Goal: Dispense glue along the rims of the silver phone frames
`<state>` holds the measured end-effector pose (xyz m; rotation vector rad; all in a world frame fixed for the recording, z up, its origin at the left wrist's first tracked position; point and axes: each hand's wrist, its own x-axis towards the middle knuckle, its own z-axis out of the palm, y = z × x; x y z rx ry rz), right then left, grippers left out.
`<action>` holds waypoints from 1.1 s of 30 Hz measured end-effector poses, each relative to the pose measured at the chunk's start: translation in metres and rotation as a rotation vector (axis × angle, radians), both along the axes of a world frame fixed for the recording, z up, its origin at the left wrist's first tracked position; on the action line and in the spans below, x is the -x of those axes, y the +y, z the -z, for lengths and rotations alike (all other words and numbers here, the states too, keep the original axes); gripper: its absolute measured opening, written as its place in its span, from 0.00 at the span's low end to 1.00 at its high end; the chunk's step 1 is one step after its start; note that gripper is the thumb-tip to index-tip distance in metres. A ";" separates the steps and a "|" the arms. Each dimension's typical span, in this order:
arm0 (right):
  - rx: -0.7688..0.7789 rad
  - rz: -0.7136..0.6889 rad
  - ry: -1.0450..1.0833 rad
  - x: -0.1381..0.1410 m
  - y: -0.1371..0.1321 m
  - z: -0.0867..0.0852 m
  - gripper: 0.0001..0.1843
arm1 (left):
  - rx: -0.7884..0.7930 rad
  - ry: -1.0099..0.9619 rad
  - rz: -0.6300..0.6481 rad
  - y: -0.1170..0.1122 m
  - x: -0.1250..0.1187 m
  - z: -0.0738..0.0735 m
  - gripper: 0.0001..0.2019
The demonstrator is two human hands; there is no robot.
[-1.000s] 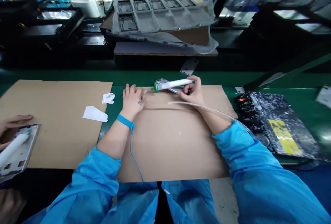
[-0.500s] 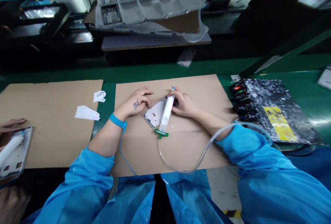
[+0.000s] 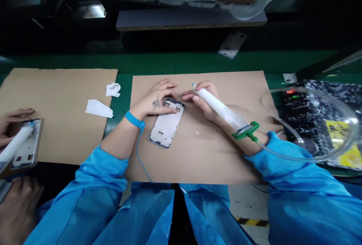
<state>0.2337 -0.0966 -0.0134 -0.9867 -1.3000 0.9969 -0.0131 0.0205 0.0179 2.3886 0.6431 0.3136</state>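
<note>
My left hand (image 3: 158,100), with a blue strap on its wrist, grips a silver phone frame (image 3: 166,126) near its top end. The thumb lies across the frame's face and the fingers curve past the upper edge. The frame lies flat and slanted on the cardboard. In my right hand (image 3: 207,100) is a white glue syringe (image 3: 223,111), its blue tip pointing up and left, clear of the frame. A green cap (image 3: 246,130) with a clear hose closes the syringe's rear end, above my right forearm.
A cardboard sheet (image 3: 203,158) covers the bench before me. A black-and-white speckled box (image 3: 319,105) stands at right, the hose looping over it. Paper scraps (image 3: 98,108) lie at left. Beyond them, a co-worker's hand (image 3: 14,122) is at another phone frame (image 3: 34,147). Another phone part (image 3: 232,44) lies behind.
My right hand has swung the syringe away from the frame, its rear end now toward my right forearm. My left hand has come onto the frame, which stands more upright in view. The view has tipped down.
</note>
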 end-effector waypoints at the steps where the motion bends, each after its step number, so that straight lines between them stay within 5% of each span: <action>1: 0.006 0.059 0.023 -0.001 0.000 -0.001 0.30 | 0.012 -0.027 0.000 0.001 0.001 0.002 0.32; 6: 0.245 0.043 0.078 -0.009 -0.006 -0.010 0.42 | -0.023 -0.069 -0.068 -0.007 -0.006 0.009 0.32; 8: 0.277 0.018 0.004 -0.007 -0.009 -0.013 0.39 | -0.050 -0.061 -0.086 -0.012 -0.011 0.010 0.32; 18: 0.146 0.121 -0.311 0.021 -0.007 -0.014 0.26 | -0.057 -0.050 -0.101 -0.018 -0.015 0.009 0.27; 33: 0.130 0.177 -0.395 0.021 -0.007 -0.016 0.19 | -0.066 -0.051 -0.100 -0.018 -0.018 0.013 0.29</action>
